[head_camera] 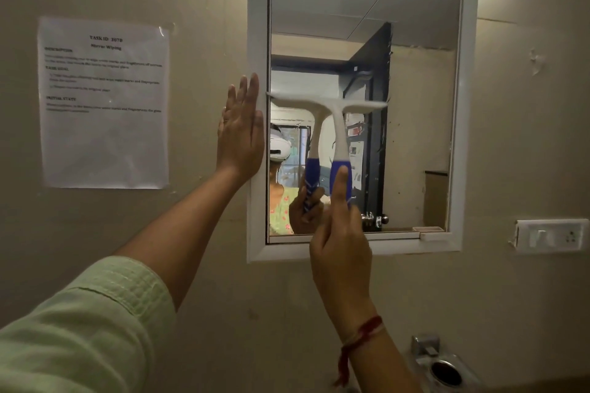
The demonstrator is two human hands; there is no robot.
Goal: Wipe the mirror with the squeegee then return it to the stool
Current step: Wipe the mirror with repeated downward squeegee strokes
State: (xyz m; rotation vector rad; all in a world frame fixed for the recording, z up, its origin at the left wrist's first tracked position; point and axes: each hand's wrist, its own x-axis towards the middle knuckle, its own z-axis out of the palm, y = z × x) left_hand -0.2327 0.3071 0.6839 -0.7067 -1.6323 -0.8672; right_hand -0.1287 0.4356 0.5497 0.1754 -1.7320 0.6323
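1. The right hand (343, 252) grips only the lower blue part of the squeegee (340, 134) handle, thumb laid straight up its back and the other fingers curled around it. With the hold that low, the handle could twist in the palm, so that one end of the blade lifts off the glass and leaves a streak.
2. The blade lies across the left half of the mirror (415, 105), about mid-height, its left tip right at the inner edge of the frame (257, 41). If it drifts further left it could catch on that edge and jump.
3. The right half of the glass is not under the blade; from this stroke alone I judge it could be missed.
4. The left hand (241, 134) is open, fingers straight and close together, flat against the wall and the frame's left side, holding nothing. Leaning hard there could rock the frame, or a slip could put fingerprints on the glass.
5. The squeegee stands directly above the right hand, head up, and just right of the left hand's fingertips.
6. The stool is not in view.
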